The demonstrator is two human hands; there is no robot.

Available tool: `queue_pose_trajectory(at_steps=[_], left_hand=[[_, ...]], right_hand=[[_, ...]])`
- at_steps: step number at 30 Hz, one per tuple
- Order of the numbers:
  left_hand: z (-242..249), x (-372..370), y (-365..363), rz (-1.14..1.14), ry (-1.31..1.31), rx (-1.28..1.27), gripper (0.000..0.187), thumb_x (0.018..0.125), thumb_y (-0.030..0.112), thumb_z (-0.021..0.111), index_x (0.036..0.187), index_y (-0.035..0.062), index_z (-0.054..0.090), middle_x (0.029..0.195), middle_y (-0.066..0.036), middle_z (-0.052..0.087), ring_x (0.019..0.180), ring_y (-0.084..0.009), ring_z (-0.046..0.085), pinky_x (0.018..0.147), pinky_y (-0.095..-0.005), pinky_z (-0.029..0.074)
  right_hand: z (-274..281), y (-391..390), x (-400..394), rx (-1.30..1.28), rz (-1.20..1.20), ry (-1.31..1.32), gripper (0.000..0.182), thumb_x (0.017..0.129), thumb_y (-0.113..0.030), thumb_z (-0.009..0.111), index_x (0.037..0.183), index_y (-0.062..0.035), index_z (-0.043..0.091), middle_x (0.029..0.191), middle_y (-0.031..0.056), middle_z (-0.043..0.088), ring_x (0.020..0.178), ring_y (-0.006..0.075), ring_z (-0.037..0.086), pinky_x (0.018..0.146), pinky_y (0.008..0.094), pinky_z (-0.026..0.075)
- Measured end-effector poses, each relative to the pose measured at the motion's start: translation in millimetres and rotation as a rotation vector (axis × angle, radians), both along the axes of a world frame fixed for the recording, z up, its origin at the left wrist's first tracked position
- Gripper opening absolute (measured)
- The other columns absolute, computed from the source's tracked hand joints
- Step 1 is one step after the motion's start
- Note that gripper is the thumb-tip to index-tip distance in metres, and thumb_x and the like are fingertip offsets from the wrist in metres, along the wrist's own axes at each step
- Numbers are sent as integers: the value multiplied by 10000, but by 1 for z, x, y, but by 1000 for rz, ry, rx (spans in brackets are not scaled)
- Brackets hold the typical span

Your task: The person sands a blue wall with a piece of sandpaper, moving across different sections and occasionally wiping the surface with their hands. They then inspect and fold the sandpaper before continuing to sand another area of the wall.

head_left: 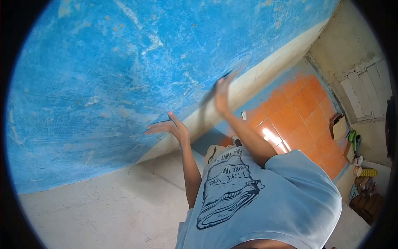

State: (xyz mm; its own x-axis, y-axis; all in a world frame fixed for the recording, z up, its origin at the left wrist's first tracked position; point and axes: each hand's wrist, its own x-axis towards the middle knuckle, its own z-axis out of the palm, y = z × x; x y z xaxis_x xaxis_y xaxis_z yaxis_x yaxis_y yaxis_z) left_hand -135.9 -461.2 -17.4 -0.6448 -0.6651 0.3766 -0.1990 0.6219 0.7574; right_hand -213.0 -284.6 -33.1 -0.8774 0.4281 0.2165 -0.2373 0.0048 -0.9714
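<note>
A worn blue wall (124, 62) with pale scuffs and patches fills the upper left of the head view. In front of its lower part is my left hand (176, 128), fingers stretched out flat and thumb apart, holding nothing. My right hand (222, 93) is raised farther right, near the cream band (257, 85) along the bottom of the blue paint. Its fingers are extended and somewhat blurred; no object shows in it. Whether either palm touches the wall cannot be made out. Dark shadows lie beside both hands.
Orange floor tiles (290, 112) with a grey-blue border lie to the right; a small white object (243, 115) rests there. Along the far right stand a box (338, 126), a green item (353, 139), a yellow item (368, 172) and brown blocks (367, 207). A plain pale wall (103, 211) is lower left.
</note>
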Motion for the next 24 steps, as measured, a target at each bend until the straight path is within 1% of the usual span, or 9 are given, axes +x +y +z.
queue_pose_trajectory(at_steps=[3,6,9,11,13,16,19,22,24], left_hand=[[-6,6,-7,-46,-45,-10,1253,930,820,384,1521,-35,-315,1523,-326,-445,1447,-481,-377,1126,-742,-82],[-4,8,-7,-45,-82,6,1255,936,810,390,1513,-50,-318,1519,-338,-440,1439,-493,-381,1107,-760,-93],[-8,6,-10,-49,-82,-28,1231,962,771,400,1505,-65,-323,1511,-368,-427,1425,-530,-377,1080,-770,-128],[-6,7,-12,-61,-91,-48,1222,969,759,403,1504,-65,-324,1509,-374,-424,1422,-541,-373,1072,-774,-136],[-4,14,-11,-71,-99,-47,1217,972,755,405,1506,-59,-324,1510,-372,-426,1422,-542,-373,1069,-777,-136],[4,12,-5,-97,-68,-26,1205,977,747,406,1510,-51,-324,1512,-366,-428,1421,-539,-379,1072,-775,-137],[8,17,-1,-93,-68,2,1191,984,739,402,1515,-48,-317,1515,-364,-425,1423,-530,-382,1082,-765,-139],[8,16,-6,-115,-88,-18,1177,989,735,393,1523,-55,-298,1518,-367,-418,1425,-525,-382,1093,-753,-142],[2,22,-7,-132,-75,-37,1167,993,731,386,1528,-60,-285,1516,-372,-417,1424,-525,-382,1097,-746,-144]], right_hand=[[11,30,-13,-202,39,-146,873,1098,-542,252,1561,-10,-263,1660,210,-265,1559,343,-148,1275,412,-24],[-2,-49,33,-39,160,29,897,1098,-522,280,1548,46,-250,1649,221,-291,1557,331,-179,1272,429,-34],[5,-44,53,19,361,6,914,1093,-547,258,1528,33,-298,1634,220,-325,1542,332,-227,1268,448,-45],[-4,2,13,46,173,-52,896,1098,-532,253,1531,25,-300,1646,231,-291,1547,335,-213,1271,438,-32],[5,27,-8,-117,58,-80,932,1066,-633,245,1572,-33,-258,1661,158,-301,1567,323,-138,1272,430,-24],[-3,-31,16,-130,102,-2,933,1076,-604,276,1569,-20,-259,1667,167,-280,1565,317,-152,1272,428,-28],[8,-60,68,-54,383,-15,930,1081,-582,299,1573,-2,-236,1669,172,-272,1560,316,-172,1272,430,-36],[-13,1,11,57,119,16,898,1089,-570,275,1580,6,-208,1673,176,-255,1558,308,-181,1272,410,-48],[-9,31,-17,-116,75,-31,884,1093,-561,266,1578,0,-215,1673,170,-257,1559,304,-176,1272,403,-48]])
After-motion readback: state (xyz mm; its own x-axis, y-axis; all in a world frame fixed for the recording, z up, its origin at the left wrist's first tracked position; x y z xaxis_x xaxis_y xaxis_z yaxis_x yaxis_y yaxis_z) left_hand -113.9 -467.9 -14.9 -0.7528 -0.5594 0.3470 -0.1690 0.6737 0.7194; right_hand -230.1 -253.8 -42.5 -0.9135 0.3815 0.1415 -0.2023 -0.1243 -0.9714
